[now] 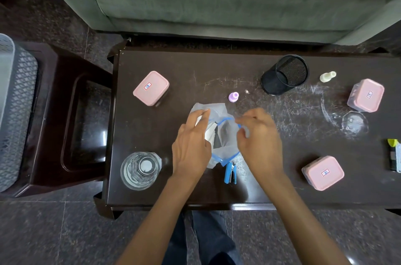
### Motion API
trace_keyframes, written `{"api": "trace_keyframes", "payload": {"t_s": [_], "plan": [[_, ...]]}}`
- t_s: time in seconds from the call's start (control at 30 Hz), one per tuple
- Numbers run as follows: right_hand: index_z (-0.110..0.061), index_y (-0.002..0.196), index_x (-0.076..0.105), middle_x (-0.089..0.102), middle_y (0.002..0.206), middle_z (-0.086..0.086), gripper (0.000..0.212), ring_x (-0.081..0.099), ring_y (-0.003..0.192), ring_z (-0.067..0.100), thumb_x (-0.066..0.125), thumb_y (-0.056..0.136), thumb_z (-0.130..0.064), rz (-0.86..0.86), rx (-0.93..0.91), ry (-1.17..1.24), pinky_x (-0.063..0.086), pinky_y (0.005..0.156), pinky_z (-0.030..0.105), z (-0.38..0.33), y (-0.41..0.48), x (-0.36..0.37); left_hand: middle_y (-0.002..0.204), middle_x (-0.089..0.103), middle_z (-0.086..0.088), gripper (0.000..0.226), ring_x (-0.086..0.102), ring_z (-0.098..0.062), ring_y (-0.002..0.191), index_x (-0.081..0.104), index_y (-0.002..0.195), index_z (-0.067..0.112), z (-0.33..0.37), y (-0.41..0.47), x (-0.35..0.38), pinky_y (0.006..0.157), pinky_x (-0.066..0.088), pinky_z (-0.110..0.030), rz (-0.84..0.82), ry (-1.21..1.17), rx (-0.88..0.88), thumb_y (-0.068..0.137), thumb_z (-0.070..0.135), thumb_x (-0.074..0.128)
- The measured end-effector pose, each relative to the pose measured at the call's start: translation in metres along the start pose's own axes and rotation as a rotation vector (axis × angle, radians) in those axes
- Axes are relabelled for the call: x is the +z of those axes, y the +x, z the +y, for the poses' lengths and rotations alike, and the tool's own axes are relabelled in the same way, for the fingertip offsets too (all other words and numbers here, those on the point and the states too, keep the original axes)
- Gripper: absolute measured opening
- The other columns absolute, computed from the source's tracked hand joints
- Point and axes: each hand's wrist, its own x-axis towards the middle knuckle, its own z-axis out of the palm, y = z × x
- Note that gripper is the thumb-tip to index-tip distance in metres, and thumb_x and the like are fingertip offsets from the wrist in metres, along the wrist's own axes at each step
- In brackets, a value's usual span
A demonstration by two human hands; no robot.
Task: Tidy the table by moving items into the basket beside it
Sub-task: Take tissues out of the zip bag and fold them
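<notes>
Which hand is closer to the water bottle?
Left. The left hand is just right of the water bottle; the right hand is farther away, beyond the plastic bag.

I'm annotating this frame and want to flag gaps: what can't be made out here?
Head view only:
Basket: cut off by left edge, inside unseen.
Yellow-capped item: cut by right edge.
Zip bag contents: covered by left hand and right hand.
Pink box label: too small to read.

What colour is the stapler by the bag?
The stapler beside the bag is blue; head view.
</notes>
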Motion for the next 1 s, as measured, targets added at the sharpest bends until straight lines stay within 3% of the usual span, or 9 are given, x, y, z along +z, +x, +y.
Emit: {"api": "trace_keyframes", "payload": {"t_s": [0.07,0.17,0.27,0.5,0.57,0.7,0.83,0.93,1.0], "plan": [[-0.002,0.078,0.073,0.069,0.083,0.012,0.022,0.064,0.07,0.026,0.056,0.072,0.01,-0.004,-0.083,0.063,0.047,0.057,0.025,-0.007,0.001,0.002,0.145,0.034,0.011,0.072,0.051,-0.021,0.112,0.035,0.142,0.025,0.0,-0.001,0.002,0.076,0.053,-0.039,-0.009,-0.009,-0.001,0.078,-0.004,0.052],[0.002,0.081,0.067,0.063,0.077,0.012,0.02,0.051,0.066,0.024,0.048,0.078,0.008,-0.497,-0.025,-0.045,0.035,0.054,0.021,-0.01,0.013,0.033,0.144,0.034,0.014,0.074,0.05,-0.019,0.113,0.035,0.141,0.028,0.001,-0.003,0.006,0.074,0.051,-0.037,0.001,-0.061,-0.01,0.076,-0.003,0.052],[-0.009,0.054,0.033,0.036,0.056,0.002,0.034,0.032,0.049,0.013,0.044,0.082,0.007,-0.63,0.057,-0.157,0.022,0.045,0.023,-0.007,0.026,0.057,0.144,0.033,0.014,0.074,0.05,-0.017,0.118,0.034,0.142,0.029,0.001,-0.004,0.012,0.077,0.05,-0.035,0.008,-0.107,-0.02,0.077,-0.001,0.053],[-0.013,0.055,0.027,0.032,0.056,-0.001,0.039,0.033,0.049,0.013,0.045,0.086,0.002,-0.604,0.188,-0.226,0.031,0.049,0.027,-0.003,0.034,0.088,0.148,0.028,0.014,0.066,0.046,-0.014,0.124,0.031,0.143,0.028,-0.006,-0.005,0.022,0.086,0.051,-0.037,-0.038,-0.164,-0.025,0.083,0.009,0.054],[-0.011,0.059,0.039,0.042,0.06,0.002,0.031,0.049,0.061,0.021,0.045,0.089,-0.004,-0.588,0.246,-0.127,0.038,0.057,0.031,0.0,0.032,0.093,0.142,0.034,0.016,0.062,0.052,-0.01,0.115,0.032,0.142,0.031,-0.007,-0.004,0.021,0.085,0.051,-0.033,-0.04,-0.249,-0.022,0.086,0.017,0.054],[0.0,0.113,0.057,0.06,0.113,0.023,0.027,0.054,0.108,0.037,0.038,0.094,-0.001,-0.541,0.359,0.094,0.041,0.09,0.04,0.004,0.025,0.089,0.127,0.051,0.012,0.041,0.055,-0.005,0.108,0.047,0.133,0.025,-0.014,0.001,0.023,0.087,0.042,-0.013,0.172,-0.772,-0.343,0.094,0.014,0.047],[0.002,0.125,0.05,0.055,0.122,0.022,0.032,0.048,0.12,0.038,0.037,0.096,-0.002,-0.433,0.579,0.43,0.036,0.099,0.04,0.006,0.022,0.086,0.145,0.04,-0.002,0.047,0.043,-0.019,0.13,0.04,0.139,0.016,-0.032,0.011,0.033,0.108,0.038,-0.038,0.251,-0.858,-0.682,0.093,0.01,0.042],[-0.01,0.106,0.057,0.053,0.089,0.008,0.023,0.055,0.087,0.025,0.039,0.099,-0.022,-0.299,0.841,0.795,0.041,0.085,0.034,0.006,0.028,0.081,0.149,0.034,-0.007,0.055,0.036,-0.024,0.135,0.029,0.144,0.014,-0.042,0.015,0.044,0.112,0.032,-0.044,0.182,-0.811,-0.741,0.092,0.018,0.046],[-0.015,0.089,0.055,0.048,0.078,0.002,0.021,0.046,0.07,0.014,0.043,0.098,-0.03,-0.295,0.861,0.8,0.04,0.079,0.031,0.013,0.033,0.077,0.138,0.049,-0.009,0.051,0.048,-0.026,0.125,0.042,0.137,0.01,-0.047,0.019,0.047,0.106,0.039,-0.044,0.189,-0.818,-0.743,0.089,0.023,0.053]]}}
